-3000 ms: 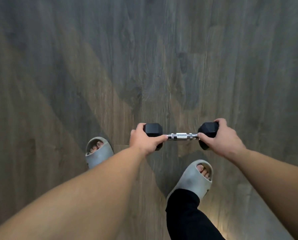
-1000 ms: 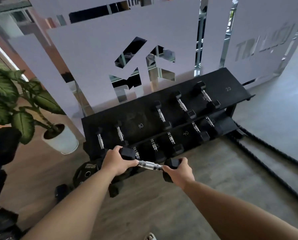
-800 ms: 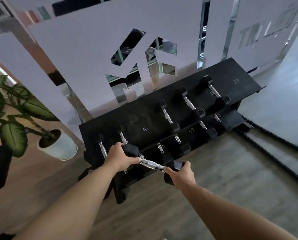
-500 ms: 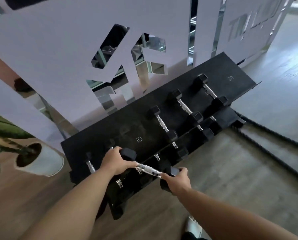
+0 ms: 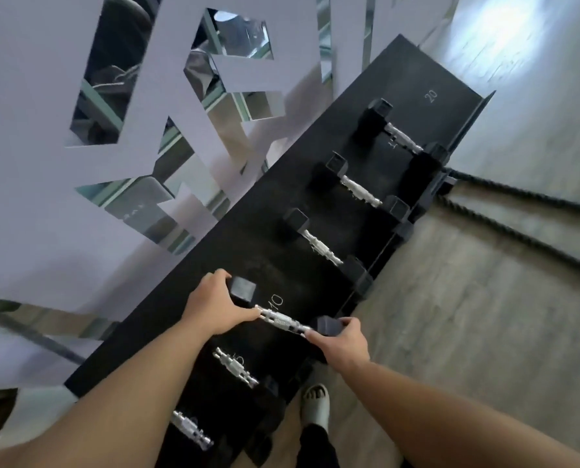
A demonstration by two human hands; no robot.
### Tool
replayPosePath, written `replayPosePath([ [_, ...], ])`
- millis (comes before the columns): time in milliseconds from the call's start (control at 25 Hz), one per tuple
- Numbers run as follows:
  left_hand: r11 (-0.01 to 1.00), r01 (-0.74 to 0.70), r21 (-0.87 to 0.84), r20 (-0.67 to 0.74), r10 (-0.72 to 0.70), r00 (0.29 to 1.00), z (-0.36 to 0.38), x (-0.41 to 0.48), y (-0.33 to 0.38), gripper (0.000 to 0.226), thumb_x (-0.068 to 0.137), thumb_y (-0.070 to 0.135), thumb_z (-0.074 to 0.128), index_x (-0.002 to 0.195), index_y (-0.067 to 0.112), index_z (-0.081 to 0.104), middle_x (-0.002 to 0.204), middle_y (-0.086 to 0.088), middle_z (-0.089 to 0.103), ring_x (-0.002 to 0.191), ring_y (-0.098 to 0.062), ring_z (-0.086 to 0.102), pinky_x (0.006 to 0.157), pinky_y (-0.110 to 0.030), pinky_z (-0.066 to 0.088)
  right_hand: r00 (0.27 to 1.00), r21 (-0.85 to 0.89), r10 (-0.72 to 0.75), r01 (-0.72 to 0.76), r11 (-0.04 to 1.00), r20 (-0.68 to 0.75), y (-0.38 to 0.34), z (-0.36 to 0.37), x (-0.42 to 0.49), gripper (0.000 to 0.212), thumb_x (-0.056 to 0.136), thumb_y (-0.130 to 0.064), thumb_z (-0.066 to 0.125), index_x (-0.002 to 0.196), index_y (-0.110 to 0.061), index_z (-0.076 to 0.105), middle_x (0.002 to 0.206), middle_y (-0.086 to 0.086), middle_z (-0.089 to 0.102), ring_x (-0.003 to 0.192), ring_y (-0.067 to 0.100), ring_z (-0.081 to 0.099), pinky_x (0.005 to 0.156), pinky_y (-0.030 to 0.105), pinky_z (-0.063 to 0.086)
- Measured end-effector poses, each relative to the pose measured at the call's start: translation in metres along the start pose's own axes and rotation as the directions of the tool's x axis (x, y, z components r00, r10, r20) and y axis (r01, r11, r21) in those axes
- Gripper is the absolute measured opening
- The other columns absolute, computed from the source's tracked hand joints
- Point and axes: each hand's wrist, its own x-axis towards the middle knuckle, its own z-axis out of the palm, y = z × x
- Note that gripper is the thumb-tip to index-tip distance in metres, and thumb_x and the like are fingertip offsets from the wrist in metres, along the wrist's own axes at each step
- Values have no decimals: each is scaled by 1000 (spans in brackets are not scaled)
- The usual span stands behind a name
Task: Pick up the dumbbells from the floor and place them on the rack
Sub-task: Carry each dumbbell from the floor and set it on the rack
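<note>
I hold a black hex dumbbell with a knurled chrome handle over the top shelf of the black rack, beside the white "10" mark. My left hand grips its far head and my right hand grips its near head at the shelf's front edge. Whether it rests on the shelf or hovers just above I cannot tell. Three dumbbells lie to the right on the same shelf, and two smaller ones lie to the left, partly behind my forearm.
A white wall panel with mirrored cut-outs stands right behind the rack. Thick black ropes run across the wooden floor to the right of the rack. My foot in a grey slide stands close to the rack's front.
I have stepped up to the rack and the view has tilted down. Both hands carried the dumbbell from in front of the lower shelf up over the top shelf by the "10" mark.
</note>
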Motion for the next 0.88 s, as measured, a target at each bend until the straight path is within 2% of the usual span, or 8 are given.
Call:
replayPosePath([
  [80,994,-82,76,23,80,997,-5,30,-5,103,49,69,87,131,22,47,125,0,53,105,-24,62,83,-38,54,999,29,32,-31,999,-40,-3,24,8,100,59,-60,91,138,-20,43,116,-2,61,82,6,61,55,16,43],
  [160,981,-154,121,46,150,988,-7,60,-10,98,50,68,87,128,23,48,121,1,52,103,-25,62,81,-39,55,993,49,65,-61,997,-95,-9,48,15,100,61,-56,93,140,-16,45,129,6,58,93,14,61,69,21,47],
  [280,955,-255,155,66,247,967,-1,95,-16,93,51,69,85,124,25,47,115,3,50,96,-25,62,74,-38,53,977,69,138,-128,989,-160,-15,71,23,95,67,-54,91,141,-15,45,138,10,45,98,21,54,81,30,46],
  [360,945,-292,149,71,284,956,11,112,-20,95,51,68,86,126,26,46,116,4,49,95,-24,62,71,-36,51,967,61,158,-149,987,-200,-15,78,26,87,75,-52,87,143,-17,45,140,10,37,113,27,51,91,37,49],
  [480,951,-290,102,63,285,956,34,123,-22,95,58,55,92,134,25,42,128,1,49,100,-26,63,73,-34,49,969,-135,-11,-23,991,-245,-14,87,31,67,87,-43,76,145,-22,48,142,6,34,131,31,36,109,41,40],
  [560,947,-301,111,76,294,953,49,124,-27,91,65,49,92,137,22,41,134,-2,47,98,-26,63,74,-34,50,968,-332,-172,104,937,-181,-13,94,32,69,88,-43,72,149,-28,44,143,1,33,130,27,35,113,42,33],
  [640,927,-338,160,111,324,940,59,122,-34,92,69,48,91,139,20,39,139,-4,43,91,-22,61,74,-33,52,968,-473,-234,165,866,-90,-11,95,36,74,86,-46,73,152,-31,41,148,-1,35,131,28,34,112,44,30],
  [880,908,-372,195,203,334,921,63,127,-38,109,75,52,85,160,28,21,157,-8,37,126,-30,57,97,-39,53,971,-782,-169,238,576,171,-5,76,63,100,71,-55,84,155,-34,35,151,6,43,136,34,33,111,53,27],
])
